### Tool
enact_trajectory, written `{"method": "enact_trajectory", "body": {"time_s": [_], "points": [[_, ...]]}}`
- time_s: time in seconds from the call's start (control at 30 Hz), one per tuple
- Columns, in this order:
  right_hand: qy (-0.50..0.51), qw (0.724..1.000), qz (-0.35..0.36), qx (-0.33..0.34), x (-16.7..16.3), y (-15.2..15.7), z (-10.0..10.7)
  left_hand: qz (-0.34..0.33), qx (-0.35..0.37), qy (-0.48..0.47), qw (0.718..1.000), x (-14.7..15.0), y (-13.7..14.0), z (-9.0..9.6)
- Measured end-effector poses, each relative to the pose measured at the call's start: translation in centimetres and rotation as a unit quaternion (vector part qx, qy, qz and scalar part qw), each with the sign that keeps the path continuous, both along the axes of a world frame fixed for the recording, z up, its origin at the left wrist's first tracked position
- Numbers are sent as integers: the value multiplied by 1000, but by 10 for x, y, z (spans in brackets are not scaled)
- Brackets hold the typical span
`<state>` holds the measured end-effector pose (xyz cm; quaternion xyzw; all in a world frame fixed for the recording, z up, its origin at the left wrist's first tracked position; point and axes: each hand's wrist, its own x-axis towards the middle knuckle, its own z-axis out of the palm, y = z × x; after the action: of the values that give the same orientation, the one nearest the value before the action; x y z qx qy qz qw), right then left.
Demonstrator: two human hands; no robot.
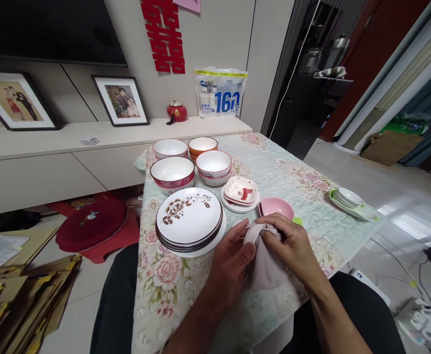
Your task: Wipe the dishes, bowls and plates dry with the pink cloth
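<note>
Near the front of the table, my left hand (233, 248) grips a small white dish (252, 235), seen mostly by its curved edge. Fingers of my right hand (287, 241) are closed on a pinkish-grey cloth (269, 265) and press it against the dish. The cloth hangs down below both hands. Just beyond them sits a pink bowl (277, 207), with a bit of green showing beside it. To the left lies a stack of white plates with a brown flower print (189, 216). Between the two, a bear-patterned square dish (241, 189) rests on white saucers (237, 210).
Stacked bowls stand behind the plates: red-rimmed (214, 167), dark-rimmed (172, 169), pale (170, 147) and orange (202, 144). Small white dishes (350, 196) sit in a green-edged tray (359, 212) near the right table edge. A flowered tablecloth (166, 270) covers the table.
</note>
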<state>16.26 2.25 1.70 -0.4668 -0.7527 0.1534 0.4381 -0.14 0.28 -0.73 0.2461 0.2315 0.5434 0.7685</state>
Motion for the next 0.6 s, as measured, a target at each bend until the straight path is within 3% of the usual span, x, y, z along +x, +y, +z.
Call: {"method": "enact_trajectory", "body": {"time_s": [0.07, 0.23, 0.33, 0.47, 0.6], "points": [[-14, 1000, -10, 9, 2, 0, -1, -10, -4, 4, 1000, -1, 0, 0], [-105, 986, -3, 127, 3, -8, 5, -85, 4, 25, 996, -3, 1, 3], [-142, 976, 2, 163, 1, -11, 11, -98, 15, 67, 993, -4, 1, 2], [-95, 987, 2, 130, -1, -9, 11, -89, 40, 41, 994, -2, 2, -1], [-46, 997, -10, 64, -1, -2, 5, -38, 30, 2, 999, -1, 2, -2]]}}
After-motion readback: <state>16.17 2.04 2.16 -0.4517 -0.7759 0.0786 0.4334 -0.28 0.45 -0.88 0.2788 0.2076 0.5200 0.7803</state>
